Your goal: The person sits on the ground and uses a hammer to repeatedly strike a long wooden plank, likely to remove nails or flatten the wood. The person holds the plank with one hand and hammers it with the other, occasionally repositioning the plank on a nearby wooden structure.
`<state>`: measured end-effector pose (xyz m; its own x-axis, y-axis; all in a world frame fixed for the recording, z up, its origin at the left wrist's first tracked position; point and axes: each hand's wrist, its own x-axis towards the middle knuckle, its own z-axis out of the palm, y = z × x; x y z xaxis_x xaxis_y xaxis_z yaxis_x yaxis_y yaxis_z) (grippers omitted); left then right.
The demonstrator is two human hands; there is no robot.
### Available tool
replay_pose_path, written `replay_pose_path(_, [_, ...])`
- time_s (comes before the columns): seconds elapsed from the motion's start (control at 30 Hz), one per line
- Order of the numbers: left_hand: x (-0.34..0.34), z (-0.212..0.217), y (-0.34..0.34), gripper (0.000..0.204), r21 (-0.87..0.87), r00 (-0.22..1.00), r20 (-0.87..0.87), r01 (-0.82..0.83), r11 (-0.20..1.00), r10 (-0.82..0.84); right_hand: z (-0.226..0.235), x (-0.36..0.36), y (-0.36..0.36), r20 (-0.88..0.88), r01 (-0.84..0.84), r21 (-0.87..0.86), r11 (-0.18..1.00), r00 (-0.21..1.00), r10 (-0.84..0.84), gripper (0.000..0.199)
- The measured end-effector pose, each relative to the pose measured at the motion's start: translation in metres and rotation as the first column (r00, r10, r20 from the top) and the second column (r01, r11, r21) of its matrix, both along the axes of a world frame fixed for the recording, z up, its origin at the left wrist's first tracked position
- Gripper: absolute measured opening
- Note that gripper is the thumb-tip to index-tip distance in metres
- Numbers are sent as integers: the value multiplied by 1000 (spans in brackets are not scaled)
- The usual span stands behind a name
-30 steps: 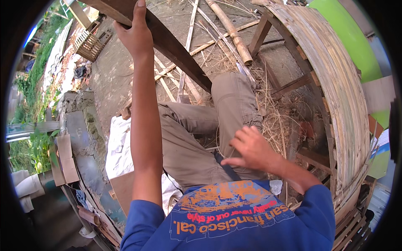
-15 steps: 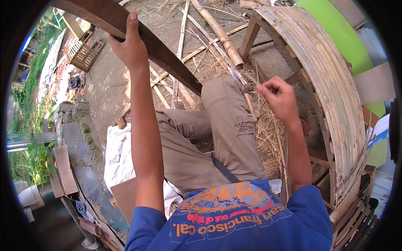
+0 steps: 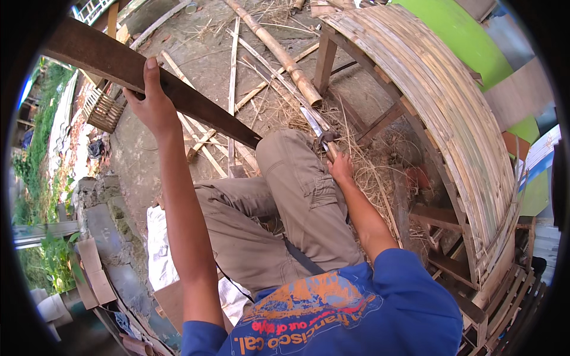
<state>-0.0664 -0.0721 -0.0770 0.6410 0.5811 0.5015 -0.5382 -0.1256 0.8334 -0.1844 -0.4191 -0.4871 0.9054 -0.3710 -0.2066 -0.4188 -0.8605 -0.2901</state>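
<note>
Beam braced in one hand, tool handle met by the other

The left hand (image 3: pixel 153 107) is clamped on the dark wooden beam (image 3: pixel 196 108), thumb flat along its face, the other fingers passing out of sight beneath. The right hand (image 3: pixel 340 168), at the centre right of the frame, touches the wooden handle of a hammer-like tool (image 3: pixel 328 140); whether its fingers have closed around that handle, I cannot tell.

The beam slants from the upper left down to the person's raised knee (image 3: pixel 279 154). Beyond the tool's dark head lies a pale blade (image 3: pixel 310 120), near the end of a bamboo pole (image 3: pixel 282 59). Dry shavings (image 3: pixel 377 184) spread beside the right forearm, and a bamboo-slat bench (image 3: pixel 451 118) curves along the right of the frame.

The step in hand appears to be steadying the beam while taking hold of the tool. Lifting it would call for a full wrap on the handle, clear of the blade, with the beam kept steady.
</note>
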Motion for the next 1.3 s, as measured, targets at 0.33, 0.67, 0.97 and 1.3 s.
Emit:
replay_pose_path(0.33, [5, -2, 3, 58, 22, 1000, 16, -11, 1000, 10, 17, 52, -26, -338, 75, 263, 962, 941, 19, 73])
replay_pose_path(0.67, [3, -2, -1, 61, -28, 997, 11, 71, 997, -71, -36, 24, -9, -269, 199, 154, 968, 951, -153, 60])
replay_pose_path(0.97, [12, 3, -4, 63, 65, 1000, 4, -17, 998, 17, 54, 38, -40, -201, 156, 412, 898, 977, -78, 51])
replay_pose_path(1.3, [32, -5, 6, 76, 76, 985, -45, -160, 984, 164, 360, -28, -8, 36, -36, 999, 3, 982, -186, 43])
